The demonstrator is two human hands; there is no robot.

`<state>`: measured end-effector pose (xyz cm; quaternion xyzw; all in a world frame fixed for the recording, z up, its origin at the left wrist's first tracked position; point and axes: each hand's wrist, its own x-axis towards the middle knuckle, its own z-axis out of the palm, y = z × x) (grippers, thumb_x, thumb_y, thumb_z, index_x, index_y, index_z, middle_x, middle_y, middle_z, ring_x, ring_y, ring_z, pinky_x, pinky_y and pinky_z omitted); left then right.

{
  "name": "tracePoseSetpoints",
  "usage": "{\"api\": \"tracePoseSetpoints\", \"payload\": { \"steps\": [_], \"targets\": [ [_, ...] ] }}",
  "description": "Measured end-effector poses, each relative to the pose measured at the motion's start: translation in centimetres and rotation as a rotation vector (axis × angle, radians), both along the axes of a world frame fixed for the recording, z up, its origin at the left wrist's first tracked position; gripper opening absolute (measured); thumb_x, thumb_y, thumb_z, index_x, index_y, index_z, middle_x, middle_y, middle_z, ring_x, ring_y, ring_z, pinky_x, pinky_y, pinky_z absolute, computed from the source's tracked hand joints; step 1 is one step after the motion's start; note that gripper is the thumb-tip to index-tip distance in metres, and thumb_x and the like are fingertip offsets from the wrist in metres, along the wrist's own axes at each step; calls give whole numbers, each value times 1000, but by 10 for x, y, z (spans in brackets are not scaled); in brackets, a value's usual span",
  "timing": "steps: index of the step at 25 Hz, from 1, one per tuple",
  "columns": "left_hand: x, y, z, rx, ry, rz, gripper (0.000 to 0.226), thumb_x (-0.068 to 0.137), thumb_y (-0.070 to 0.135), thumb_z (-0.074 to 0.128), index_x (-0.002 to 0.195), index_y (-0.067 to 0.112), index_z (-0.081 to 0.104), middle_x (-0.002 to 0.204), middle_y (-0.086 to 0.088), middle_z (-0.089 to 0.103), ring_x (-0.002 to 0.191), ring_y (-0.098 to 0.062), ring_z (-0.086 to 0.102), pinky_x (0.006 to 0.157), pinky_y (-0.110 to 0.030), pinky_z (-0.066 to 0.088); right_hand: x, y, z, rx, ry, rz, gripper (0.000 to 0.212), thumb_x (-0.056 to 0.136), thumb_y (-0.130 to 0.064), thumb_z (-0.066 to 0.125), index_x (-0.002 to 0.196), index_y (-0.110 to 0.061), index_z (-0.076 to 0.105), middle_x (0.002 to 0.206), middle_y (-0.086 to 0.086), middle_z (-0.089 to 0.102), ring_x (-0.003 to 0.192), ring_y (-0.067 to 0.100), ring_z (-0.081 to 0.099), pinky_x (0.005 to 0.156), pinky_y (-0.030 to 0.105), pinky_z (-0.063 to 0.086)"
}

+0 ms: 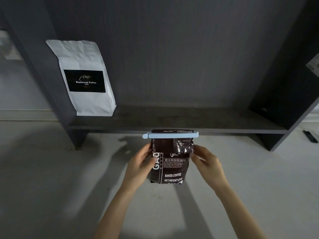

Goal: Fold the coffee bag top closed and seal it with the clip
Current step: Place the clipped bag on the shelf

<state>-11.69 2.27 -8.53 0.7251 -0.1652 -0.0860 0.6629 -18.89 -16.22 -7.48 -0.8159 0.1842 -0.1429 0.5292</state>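
While both hands grip it from either side, the dark brown coffee bag (170,163) stands upright at centre, held in front of the near edge of a dark grey shelf (172,121); whether its base rests on the pale floor (51,169) cannot be told.

Item, bag: glossy, white lettering reading "BAKED.COFFEE" and "NET.WEIGHT"; top folded over, a thin strip of the fold showing above the clip.

Item, clip (170,135): pale blue bar, lying level across the full width of the bag top, shut over the fold, its ends overhanging the bag to left and right.

Item, left hand (140,163): on the bag's left edge, thumb laid across the front over the large white letters, fingers (146,149) behind and beside the edge, closed on the bag.

Item, right hand (207,163): on the bag's right edge at about the same height, fingertips pinching the edge just below the shiny folded panel, closed on the bag.

Relation: clip sits above both hands, apart from the fingers; neither hand touches it.

Item, white coffee bag (84,78): upright at the far left of the shelf, leaning against the left upright, black label reading "Kopiluwak Coffee", well apart from the held bag.

Item, dark flat object (310,136): on the floor, far right, too small to identify.
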Motion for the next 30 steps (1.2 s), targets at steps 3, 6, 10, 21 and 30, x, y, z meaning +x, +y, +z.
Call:
{"api": "tracePoseSetpoints", "payload": {
  "steps": [3, 6, 10, 21, 30],
  "targets": [
    [-3, 1, -21, 136, -4, -37, 61, 81, 2, 57, 119, 39, 28, 117, 23, 44, 110, 8, 49, 91, -6, 39, -1, 11, -12, 21, 33, 58, 28, 83, -14, 59, 111, -15, 58, 113, 2, 66, 108, 17, 59, 97, 40, 46],
    [-8, 3, -38, 256, -1, -10, 56, 73, 24, 59, 126, 27, 42, 119, 12, 53, 117, -13, 52, 101, -35, 42, -1, 16, -18, -7, 18, 19, 29, 83, -7, 57, 110, -17, 58, 110, -1, 64, 107, 18, 57, 92, 35, 47],
    [-5, 2, -42, 295, -17, 21, 50, 78, 20, 62, 126, 18, 47, 120, 5, 59, 113, -12, 55, 95, -27, 44, 1, 18, -23, 60, 13, -51, 24, 83, -7, 58, 107, -12, 60, 107, 3, 66, 103, 20, 61, 73, 3, 42],
    [24, 19, 15, 201, -124, 74, 50, 79, 10, 62, 126, 14, 46, 115, 8, 53, 111, -12, 53, 95, -29, 43, 34, 29, 33, -18, -167, -37, 26, 79, -7, 63, 104, -13, 66, 96, -3, 66, 89, -2, 59, 61, -7, 37],
    [101, 39, 85, 178, -313, 193, 52, 79, 6, 61, 128, 9, 43, 126, -4, 54, 115, -19, 54, 93, -17, 41, 124, 41, 96, -156, -285, 39, 29, 81, -13, 62, 110, -12, 62, 105, 8, 71, 82, 0, 59, 64, -8, 37]
  ]
}}
